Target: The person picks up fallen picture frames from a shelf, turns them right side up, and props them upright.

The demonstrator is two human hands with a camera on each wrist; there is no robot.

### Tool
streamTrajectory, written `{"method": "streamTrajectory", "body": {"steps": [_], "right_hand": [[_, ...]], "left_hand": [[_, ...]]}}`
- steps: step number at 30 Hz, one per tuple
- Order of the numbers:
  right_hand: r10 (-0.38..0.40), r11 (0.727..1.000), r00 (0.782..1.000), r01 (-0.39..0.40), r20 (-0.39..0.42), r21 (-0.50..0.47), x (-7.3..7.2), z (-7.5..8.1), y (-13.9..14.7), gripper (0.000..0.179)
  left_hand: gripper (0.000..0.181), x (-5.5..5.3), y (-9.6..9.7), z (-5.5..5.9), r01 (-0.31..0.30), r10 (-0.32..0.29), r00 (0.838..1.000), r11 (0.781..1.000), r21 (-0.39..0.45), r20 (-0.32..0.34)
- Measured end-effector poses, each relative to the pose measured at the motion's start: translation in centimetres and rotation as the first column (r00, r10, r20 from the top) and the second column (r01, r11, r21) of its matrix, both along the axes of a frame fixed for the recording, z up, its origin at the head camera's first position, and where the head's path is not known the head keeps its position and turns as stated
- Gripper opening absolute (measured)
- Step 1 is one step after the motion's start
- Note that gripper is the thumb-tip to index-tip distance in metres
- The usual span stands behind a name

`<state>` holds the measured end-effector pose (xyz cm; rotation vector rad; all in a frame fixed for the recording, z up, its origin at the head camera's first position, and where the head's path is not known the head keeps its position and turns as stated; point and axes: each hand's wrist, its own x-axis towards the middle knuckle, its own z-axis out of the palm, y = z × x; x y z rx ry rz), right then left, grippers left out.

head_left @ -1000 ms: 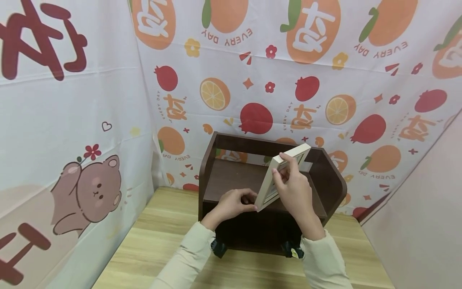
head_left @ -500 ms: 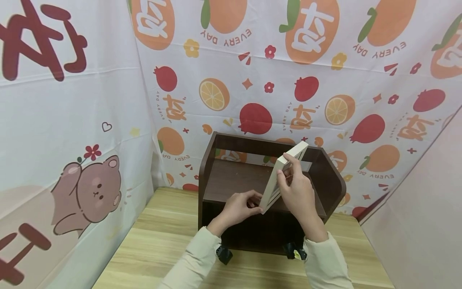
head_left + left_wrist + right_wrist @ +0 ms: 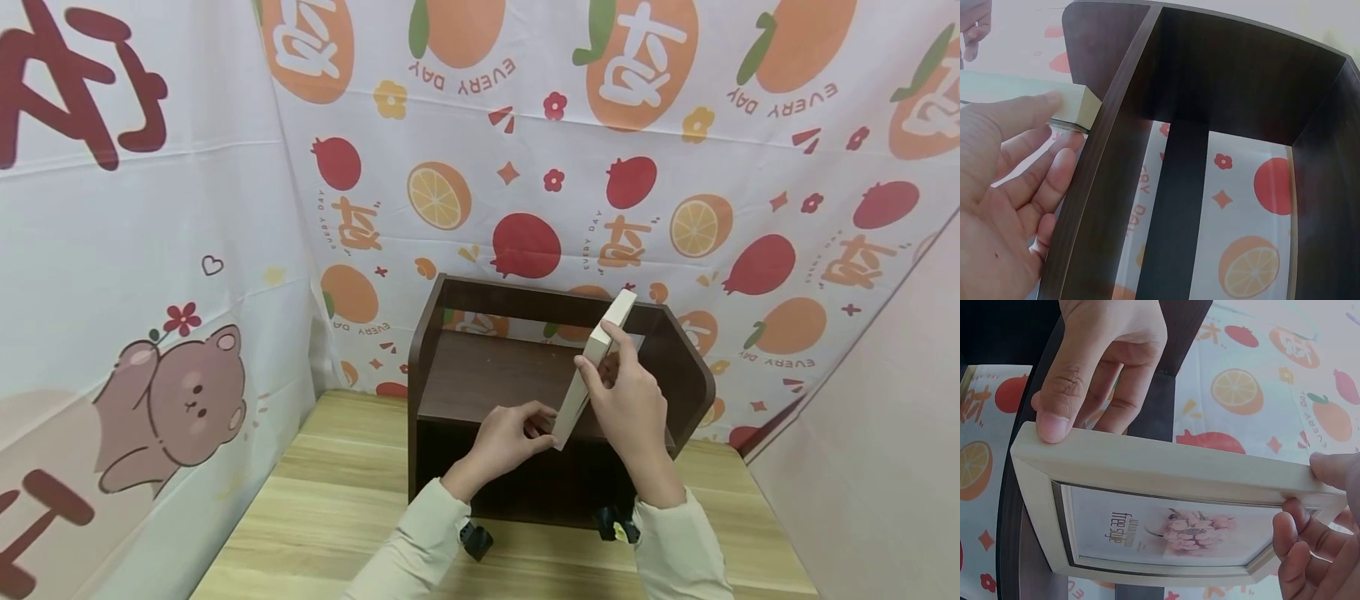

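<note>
A cream picture frame (image 3: 576, 400) stands tilted above a dark brown shelf unit (image 3: 495, 371), its narrow edge turned toward the head camera. The right wrist view shows its front, with pink flowers and lettering on the print (image 3: 1179, 531). My left hand (image 3: 506, 437) pinches the lower corner, thumb on the outer edge and fingers behind. My right hand (image 3: 630, 408) grips the upper part between thumb and fingers. Seen from the left wrist, the frame's corner (image 3: 1082, 106) is right at the edge of a shelf board (image 3: 1107, 150).
The shelf unit stands on a light wood-grain table (image 3: 337, 475) and has raised sides and a back rail. A fruit-print cloth (image 3: 480, 125) hangs behind it, and a bear-print cloth (image 3: 187, 400) hangs at the left. A pale wall (image 3: 877, 433) closes the right side.
Both hands have shifted slightly to the right with the picture frame. It has turned more edge-on, so its front has gone out of sight in the head view.
</note>
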<state>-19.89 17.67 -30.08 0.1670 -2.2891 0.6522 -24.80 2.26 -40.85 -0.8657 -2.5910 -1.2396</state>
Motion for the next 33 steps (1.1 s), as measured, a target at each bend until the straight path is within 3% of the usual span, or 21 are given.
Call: {"method": "streamTrajectory", "body": {"steps": [12, 23, 33], "right_hand": [[-0.009, 1.000, 1.000, 0.009, -0.007, 0.008, 0.1, -0.2, 1.3, 0.053], [-0.020, 1.000, 0.999, 0.019, 0.030, 0.023, 0.1, -0.1, 2.4, 0.055], [-0.028, 1.000, 0.998, 0.027, 0.062, 0.015, -0.1, -0.2, 3.3, 0.056]], "left_hand": [[0.025, 0.1, 0.8, -0.1, 0.067, -0.071, 0.995, 0.995, 0.069, 0.065], [0.031, -0.1, 2.1, -0.2, 0.063, -0.075, 0.992, 0.992, 0.112, 0.101], [0.032, -0.4, 3.2, -0.2, 0.029, -0.032, 0.998, 0.998, 0.056, 0.046]]}}
